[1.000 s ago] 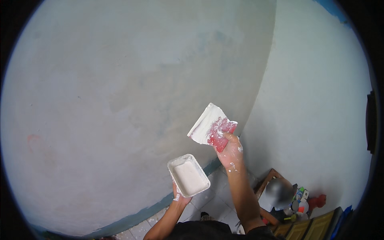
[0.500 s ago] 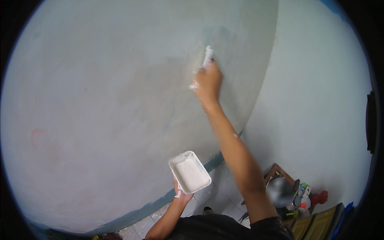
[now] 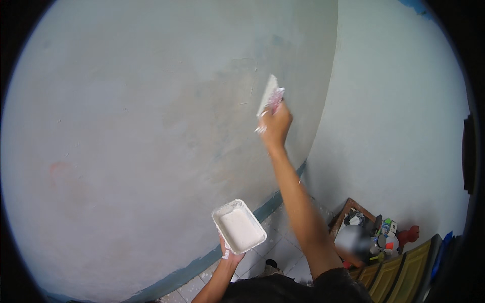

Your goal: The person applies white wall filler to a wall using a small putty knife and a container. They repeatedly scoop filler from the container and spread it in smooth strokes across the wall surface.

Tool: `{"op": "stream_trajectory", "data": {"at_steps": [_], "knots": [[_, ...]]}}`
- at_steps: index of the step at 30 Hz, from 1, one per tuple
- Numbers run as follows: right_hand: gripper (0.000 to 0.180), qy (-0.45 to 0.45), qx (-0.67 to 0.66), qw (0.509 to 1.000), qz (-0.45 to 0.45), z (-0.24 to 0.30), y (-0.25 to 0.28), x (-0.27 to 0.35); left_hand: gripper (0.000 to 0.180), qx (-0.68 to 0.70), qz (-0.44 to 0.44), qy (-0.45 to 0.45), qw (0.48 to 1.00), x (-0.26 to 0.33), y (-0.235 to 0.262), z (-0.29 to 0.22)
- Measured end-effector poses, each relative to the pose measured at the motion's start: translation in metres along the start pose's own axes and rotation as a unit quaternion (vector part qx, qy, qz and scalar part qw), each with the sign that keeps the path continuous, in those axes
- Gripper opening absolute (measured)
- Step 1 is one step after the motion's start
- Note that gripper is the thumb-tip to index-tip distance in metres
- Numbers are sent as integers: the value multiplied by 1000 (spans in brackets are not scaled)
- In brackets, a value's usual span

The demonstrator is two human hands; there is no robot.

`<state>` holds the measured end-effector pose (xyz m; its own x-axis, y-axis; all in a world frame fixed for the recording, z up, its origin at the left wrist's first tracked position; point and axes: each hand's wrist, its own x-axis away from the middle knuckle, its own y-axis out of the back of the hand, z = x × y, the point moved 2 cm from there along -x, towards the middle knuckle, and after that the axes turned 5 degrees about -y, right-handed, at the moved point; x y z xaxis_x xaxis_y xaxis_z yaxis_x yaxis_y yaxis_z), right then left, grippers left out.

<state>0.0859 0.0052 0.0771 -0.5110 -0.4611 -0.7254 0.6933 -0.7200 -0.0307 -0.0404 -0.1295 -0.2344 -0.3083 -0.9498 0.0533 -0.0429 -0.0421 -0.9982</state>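
Observation:
My left hand (image 3: 231, 256) grips a white rectangular tub (image 3: 217, 222) from below, its rim crusted with white. Smooth off-white filler paste (image 3: 240, 228) lies inside it. Up at the wall (image 3: 126, 166), my right hand (image 3: 276, 123) is closed round a wide putty knife (image 3: 269, 93) with white paste on its blade and around its pinkish handle. White smears also stick to that hand. Thin ridges of paste stand on the patchy grey wall just left of the blade. Whether the blade touches the wall I cannot tell.
On the right, a pale wall (image 3: 389, 111) meets the grey one in a corner. A blue-green band (image 3: 192, 267) runs along the grey wall's foot, above floor tiles (image 3: 285, 252). A cluttered wooden table (image 3: 349, 204) and a yellow-panelled cabinet (image 3: 399, 275) stand at the lower right.
My right hand has come down and slightly right with the putty knife, whose blade is now turned more broadly to view. Thin paste lines show on the wall. The tub remains in my left hand.

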Motion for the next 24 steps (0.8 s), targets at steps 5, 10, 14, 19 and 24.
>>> {"op": "stream_trajectory", "data": {"at_steps": [5,10,14,19,24], "knots": [[13,-32,19,999,-37,-49,-21,-65,43,21,0,19,1000,-7,31,3],[53,210,69,974,55,40,-96,72,53,-9,-15,-18,1000,-14,70,-1],[56,314,-32,939,136,70,-104,185,52,25,8,9,1000,-18,98,1],[27,179,-98,972,120,22,-57,145,46,20,-2,-28,999,-11,73,-9],[28,-5,-27,997,-73,-111,5,-5,47,88,-53,-21,994,-11,52,-9]]}}
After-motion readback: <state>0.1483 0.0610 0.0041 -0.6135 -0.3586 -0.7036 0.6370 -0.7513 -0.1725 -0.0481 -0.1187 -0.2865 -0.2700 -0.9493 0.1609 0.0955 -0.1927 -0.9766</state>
